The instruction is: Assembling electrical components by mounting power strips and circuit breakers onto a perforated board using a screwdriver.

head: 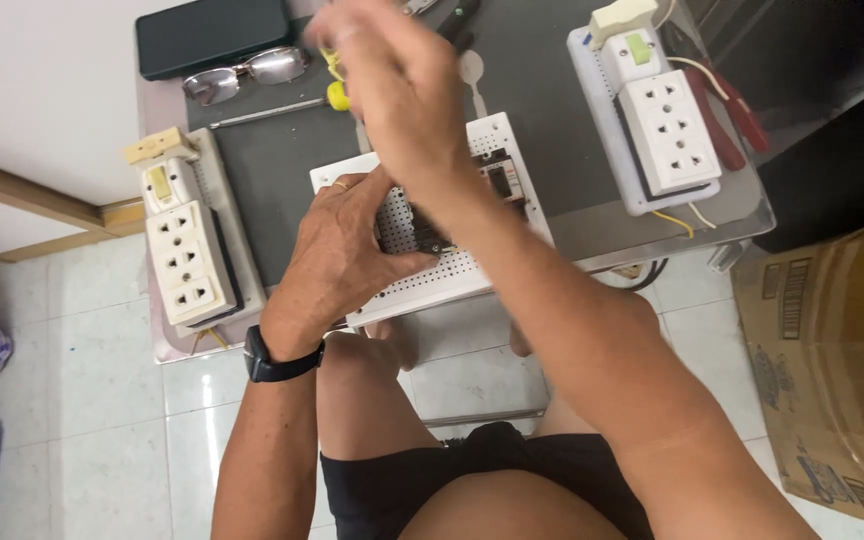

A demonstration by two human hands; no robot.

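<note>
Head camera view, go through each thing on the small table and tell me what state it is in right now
White perforated plastic board: flat on the table, pinned by the left hand.
Right hand: raised over the board, blurred; grip unclear.
Yellow-handled metal screwdriver: lying flat, untouched.
Clear-lensed spectacles: lying on the table.
Left cream socket strip: nothing plugged in.
Right white socket strip: nothing plugged in, loose wires beside it.

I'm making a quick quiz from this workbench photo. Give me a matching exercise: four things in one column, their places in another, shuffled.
Things:
1. black rectangular case
2. red-handled pliers
3. white perforated board
4. black wristwatch

Places:
A. under the left hand
B. far left corner of the table
C. on the left wrist
D. right edge of the table

Pairs: 1-B, 2-D, 3-A, 4-C
</note>
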